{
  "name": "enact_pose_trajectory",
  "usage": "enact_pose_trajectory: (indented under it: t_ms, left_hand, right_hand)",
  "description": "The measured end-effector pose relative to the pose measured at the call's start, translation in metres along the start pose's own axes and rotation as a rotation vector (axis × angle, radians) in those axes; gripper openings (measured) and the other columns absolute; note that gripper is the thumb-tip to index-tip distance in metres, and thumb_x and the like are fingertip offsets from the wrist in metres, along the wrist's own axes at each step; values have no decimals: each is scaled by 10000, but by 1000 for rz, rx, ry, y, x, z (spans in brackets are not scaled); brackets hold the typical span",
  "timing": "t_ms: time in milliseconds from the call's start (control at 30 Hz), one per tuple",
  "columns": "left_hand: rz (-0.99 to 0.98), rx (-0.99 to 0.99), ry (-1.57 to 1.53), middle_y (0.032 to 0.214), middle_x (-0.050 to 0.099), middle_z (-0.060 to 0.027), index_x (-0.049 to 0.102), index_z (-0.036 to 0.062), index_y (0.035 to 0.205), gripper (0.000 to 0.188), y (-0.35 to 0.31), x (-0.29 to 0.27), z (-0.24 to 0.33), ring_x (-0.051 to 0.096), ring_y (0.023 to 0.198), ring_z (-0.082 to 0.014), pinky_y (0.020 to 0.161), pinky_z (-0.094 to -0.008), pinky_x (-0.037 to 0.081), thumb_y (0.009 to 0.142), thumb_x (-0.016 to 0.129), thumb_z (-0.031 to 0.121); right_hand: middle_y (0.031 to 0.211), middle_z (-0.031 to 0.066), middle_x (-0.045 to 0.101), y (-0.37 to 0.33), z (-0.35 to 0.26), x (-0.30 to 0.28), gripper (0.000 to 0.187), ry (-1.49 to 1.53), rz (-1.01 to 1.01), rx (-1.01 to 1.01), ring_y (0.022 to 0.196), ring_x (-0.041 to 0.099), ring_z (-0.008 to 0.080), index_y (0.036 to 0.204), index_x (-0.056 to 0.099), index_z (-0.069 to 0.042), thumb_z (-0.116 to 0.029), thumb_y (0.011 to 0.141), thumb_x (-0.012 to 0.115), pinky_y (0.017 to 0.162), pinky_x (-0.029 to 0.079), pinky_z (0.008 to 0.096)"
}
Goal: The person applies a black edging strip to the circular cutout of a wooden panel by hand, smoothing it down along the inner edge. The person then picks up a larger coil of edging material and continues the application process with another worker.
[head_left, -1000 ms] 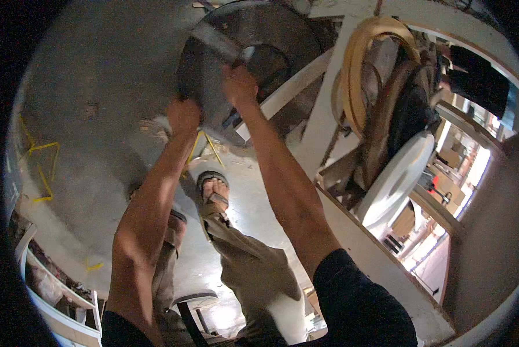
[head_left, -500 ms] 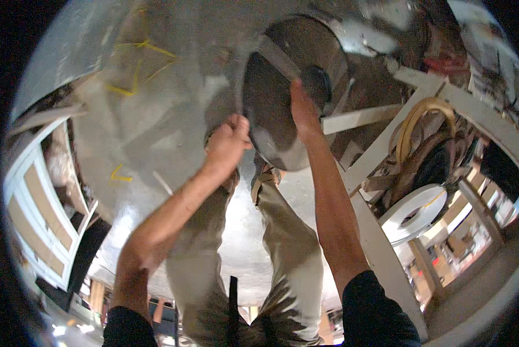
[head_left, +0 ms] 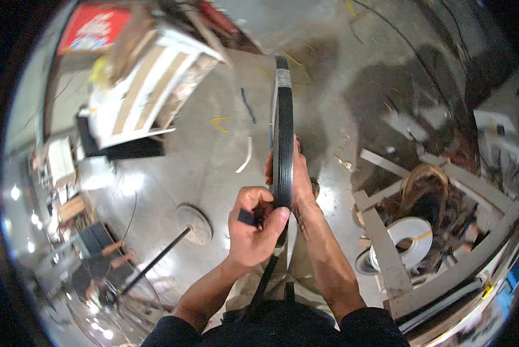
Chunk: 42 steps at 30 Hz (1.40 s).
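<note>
A large coiled roll of black strip [head_left: 284, 133] stands upright in front of me, seen edge-on with its wound layers showing. A pale band of tape [head_left: 284, 78] crosses its rim near the far end. My right hand [head_left: 303, 182] grips the roll from the right side; some of its fingertips show past the left face. At the near lower rim, my left hand [head_left: 254, 228] is closed with its thumb pressed on the roll's edge. A short black strip end [head_left: 247, 217] sticks out between its curled fingers.
To the right, a wooden frame [head_left: 387, 248] holds a white roll [head_left: 409, 238] and a tan coil [head_left: 426, 172]. A round-based stand [head_left: 194, 224] is at left, with a person [head_left: 100, 269] beyond. A white panelled piece [head_left: 149, 81] stands far left; a white strip [head_left: 246, 155] lies on the floor.
The roll has turned from showing its flat face to edge-on and come nearer. My left hand has moved onto its near rim, holding a strip end. My view has swung toward the right.
</note>
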<state>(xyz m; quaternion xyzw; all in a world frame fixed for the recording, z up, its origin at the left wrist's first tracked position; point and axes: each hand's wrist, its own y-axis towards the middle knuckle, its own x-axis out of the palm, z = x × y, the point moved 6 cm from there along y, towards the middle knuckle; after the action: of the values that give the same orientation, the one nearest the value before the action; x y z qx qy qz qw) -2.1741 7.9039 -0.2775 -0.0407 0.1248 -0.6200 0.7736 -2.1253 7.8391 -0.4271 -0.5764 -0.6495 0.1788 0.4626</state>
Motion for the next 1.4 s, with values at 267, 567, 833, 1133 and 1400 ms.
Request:
enact_pose_trajectory:
  t_ms: [267, 567, 833, 1133, 1400]
  left_hand:
    - [242, -43, -83, 820, 511, 32, 499, 23, 974, 159, -135, -111, 101, 459, 692, -26, 601, -197, 390, 888, 633, 21]
    - [259, -74, -275, 936, 526, -41, 401, -18, 1258, 403, -330, -163, 93, 487, 766, -79, 717, -249, 431, 982, 547, 236]
    - [623, -22, 144, 894, 570, -92, 615, 14, 1047, 317, -491, -191, 92, 573, 760, -261, 711, -370, 468, 1003, 490, 302]
    - [930, -371, -513, 644, 531, -1, 543, 18, 1026, 278, -649, -178, 64, 522, 575, -55, 473, -214, 374, 1028, 449, 280]
    - [1438, -360, -496, 792, 643, 20, 632, 14, 1219, 335, -786, -168, 27, 564, 632, -50, 604, -234, 492, 893, 659, 85]
  right_hand:
    - [589, 35, 532, -155, 6, 122, 598, -245, -129, -43, 472, 517, 141, 790, 575, -74, -628, 945, 411, 421, 425, 277]
    - [626, 77, 556, -256, 94, 135, 627, -395, -232, 63, 508, 556, 189, 788, 533, -91, -699, 894, 423, 452, 478, 320]
    - [618, 72, 537, -317, 210, 137, 642, -228, -215, 183, 527, 537, 234, 793, 509, -113, -736, 882, 381, 496, 467, 378]
    - [607, 30, 501, -396, 345, 159, 660, -344, -359, 422, 558, 498, 205, 714, 473, -121, -722, 911, 287, 556, 422, 351]
    - [659, 15, 531, -482, 466, 173, 539, -542, -414, 495, 629, 523, 182, 737, 495, -150, -629, 940, 353, 592, 450, 371]
